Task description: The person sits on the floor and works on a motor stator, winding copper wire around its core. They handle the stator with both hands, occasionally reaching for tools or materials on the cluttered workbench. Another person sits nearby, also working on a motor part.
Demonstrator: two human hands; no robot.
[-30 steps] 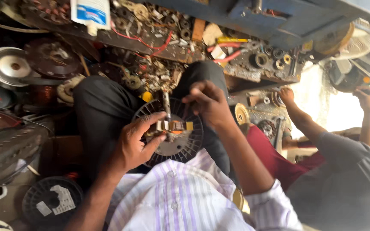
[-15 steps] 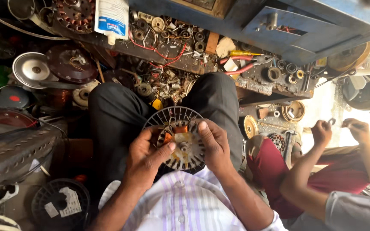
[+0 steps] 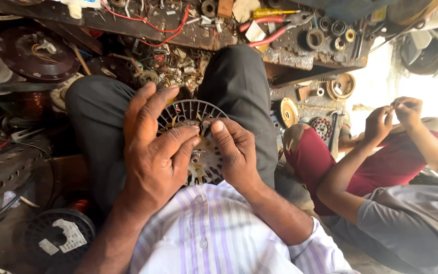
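So the desk along the top of the frame is looking like a total junk pile right now: red wires, red-handled pliers up top centre, and a row of small metal rings toward the upper right. I'm sitting cross-legged, and the round slotted motor core is resting in my lap at the centre of the frame, between my knees in dark trousers.

My left hand is lying over the left half of the core, thumb and forefinger pressing together on something small near its middle; I can't tell exactly what they're pinching. My right hand is curling over the right side, thumb tip pushing down on the core right beside my left fingertips, the rest of the fingers folding around its edge.

Lower left there's a dark round spool with a torn white label sitting on the floor. On the right another person in a maroon top is holding both hands up, fiddling with something tiny.
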